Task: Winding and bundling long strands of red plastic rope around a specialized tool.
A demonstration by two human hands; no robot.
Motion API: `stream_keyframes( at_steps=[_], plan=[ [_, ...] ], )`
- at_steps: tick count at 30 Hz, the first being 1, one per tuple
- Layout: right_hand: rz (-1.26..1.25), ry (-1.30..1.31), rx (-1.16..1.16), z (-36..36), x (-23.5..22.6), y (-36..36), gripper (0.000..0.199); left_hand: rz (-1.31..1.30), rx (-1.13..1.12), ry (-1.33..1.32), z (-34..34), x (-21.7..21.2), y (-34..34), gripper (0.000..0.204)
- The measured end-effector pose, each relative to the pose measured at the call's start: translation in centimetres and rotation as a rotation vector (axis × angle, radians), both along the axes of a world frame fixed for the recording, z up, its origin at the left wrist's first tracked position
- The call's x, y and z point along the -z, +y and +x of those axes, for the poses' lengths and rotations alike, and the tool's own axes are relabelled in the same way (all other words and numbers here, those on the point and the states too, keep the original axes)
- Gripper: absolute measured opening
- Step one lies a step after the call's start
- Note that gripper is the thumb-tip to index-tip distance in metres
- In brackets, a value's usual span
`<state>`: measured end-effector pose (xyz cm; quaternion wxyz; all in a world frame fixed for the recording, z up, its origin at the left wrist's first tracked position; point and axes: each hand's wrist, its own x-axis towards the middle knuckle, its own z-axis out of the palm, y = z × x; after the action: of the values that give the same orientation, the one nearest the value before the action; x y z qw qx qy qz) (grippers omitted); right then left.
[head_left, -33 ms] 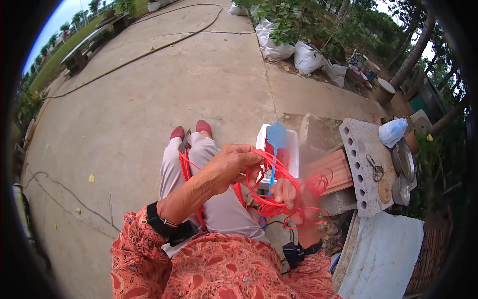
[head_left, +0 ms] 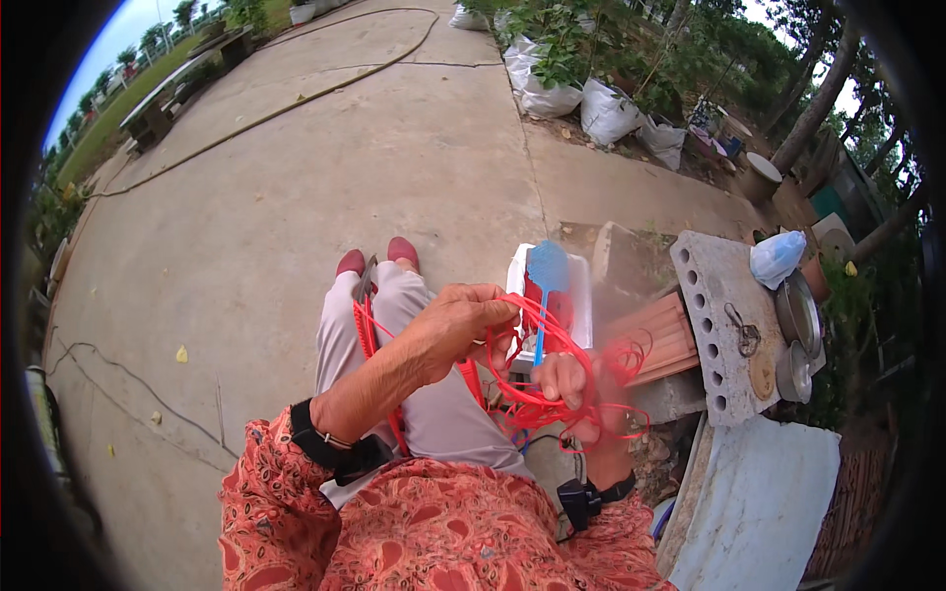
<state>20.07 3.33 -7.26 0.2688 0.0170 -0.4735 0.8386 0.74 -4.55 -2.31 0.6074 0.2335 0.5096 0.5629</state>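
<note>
My left hand (head_left: 455, 330) is closed, thumb and fingers pinching the upper left of a loose coil of thin red plastic strip (head_left: 529, 399). Lower and to the right, my right hand (head_left: 564, 379) grips the same coil with bent fingers; a hazy patch blurs part of it. Loose loops of strip stick out to the right and hang below. More red strip, partly braided or woven (head_left: 367, 330), lies across my legs, along with a dark pointed metal tool (head_left: 368, 279) whose kind I cannot make out.
Just beyond my hands, a blue fly swatter (head_left: 547, 268) leans over a white foam box (head_left: 581, 295) with red material inside. To the right, a concrete block slab (head_left: 729, 325) bears pans (head_left: 796, 310) and a plastic bag (head_left: 777, 258). A hose (head_left: 296, 103) crosses the concrete.
</note>
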Motion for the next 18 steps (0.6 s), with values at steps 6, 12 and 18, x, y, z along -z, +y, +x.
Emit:
stream_keyframes(
  at_steps=[6, 12, 18],
  plan=[
    [-0.490, -0.077, -0.029, -0.3, 2.0, -1.1, 0.038, -0.005, -0.025, 0.081, 0.1, 0.7, 0.5, 0.018],
    [-1.034, -0.047, -0.152, -0.4, 4.8, -2.2, 0.035, 0.010, -0.050, 0.126, 1.1, 1.3, 0.8, 0.020],
    [-1.044, 0.047, -0.200, -1.5, 4.7, -1.2, 0.047, -0.058, -0.040, 0.120, 1.7, 1.0, 0.2, 0.024]
  ],
)
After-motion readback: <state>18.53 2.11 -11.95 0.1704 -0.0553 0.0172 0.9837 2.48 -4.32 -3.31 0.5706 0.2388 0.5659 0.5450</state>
